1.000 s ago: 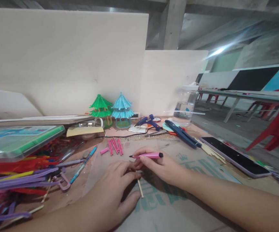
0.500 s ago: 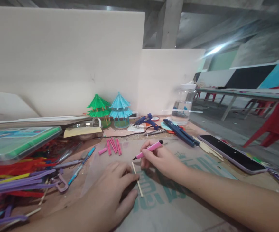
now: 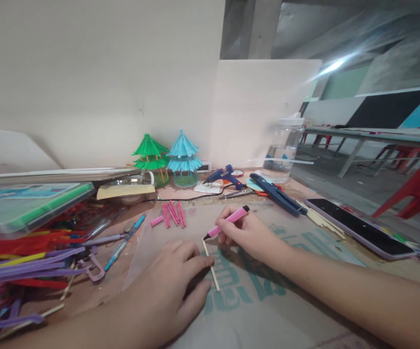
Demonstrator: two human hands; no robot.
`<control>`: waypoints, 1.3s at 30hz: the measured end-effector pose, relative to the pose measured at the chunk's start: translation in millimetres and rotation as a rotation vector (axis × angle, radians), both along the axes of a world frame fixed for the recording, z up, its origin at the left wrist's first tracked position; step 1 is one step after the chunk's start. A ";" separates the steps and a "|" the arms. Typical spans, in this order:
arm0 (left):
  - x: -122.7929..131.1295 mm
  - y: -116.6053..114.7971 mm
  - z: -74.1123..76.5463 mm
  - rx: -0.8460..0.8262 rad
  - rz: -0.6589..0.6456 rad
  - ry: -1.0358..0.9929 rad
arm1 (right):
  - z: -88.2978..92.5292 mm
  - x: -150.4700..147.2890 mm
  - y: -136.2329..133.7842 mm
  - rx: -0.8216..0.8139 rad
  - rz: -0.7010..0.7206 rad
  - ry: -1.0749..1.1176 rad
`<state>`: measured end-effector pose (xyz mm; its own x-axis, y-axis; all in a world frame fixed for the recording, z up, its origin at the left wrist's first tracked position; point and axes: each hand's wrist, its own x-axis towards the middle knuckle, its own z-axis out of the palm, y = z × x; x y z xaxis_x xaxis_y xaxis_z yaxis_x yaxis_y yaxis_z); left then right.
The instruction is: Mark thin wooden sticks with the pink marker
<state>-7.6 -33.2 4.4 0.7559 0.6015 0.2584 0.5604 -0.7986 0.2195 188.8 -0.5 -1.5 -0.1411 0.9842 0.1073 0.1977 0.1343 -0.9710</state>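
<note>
In the head view my right hand point(image 3: 237, 230) grips a pink marker point(image 3: 227, 223), closed around its barrel. The marker's dark tip touches the far end of a thin pale wooden stick point(image 3: 215, 278). My left hand point(image 3: 178, 276) rests on the sheet with curved fingers, its index fingertip pinning the stick and the thumb apart from it. Beyond the hands lie several pink-coloured sticks point(image 3: 174, 214) and a pink marker cap point(image 3: 156, 221). Beneath everything is a translucent plastic sheet point(image 3: 264, 320) with green print.
Green point(image 3: 149, 155) and blue point(image 3: 183, 157) small pavilion models stand at the back beside a glue gun point(image 3: 226, 175). To the right are a water bottle point(image 3: 282, 152), a dark-blue cutter point(image 3: 277, 194) and a phone point(image 3: 358, 228). Purple strips point(image 3: 31, 271) and a plastic case point(image 3: 31, 206) crowd the left.
The marker tip has come down onto the far end of the wooden stick, from just above it. My left hand keeps its hold on the stick. The camera view has shifted slightly.
</note>
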 end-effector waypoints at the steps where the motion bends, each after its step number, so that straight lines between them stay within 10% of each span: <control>1: 0.1 0.1 -0.5 0.000 -0.001 -0.004 | 0.0 0.0 -0.2 0.002 -0.004 -0.002; 39: 0.7 -0.1 1.4 0.004 0.001 -0.023 | -5.7 2.1 2.2 -0.003 0.030 0.036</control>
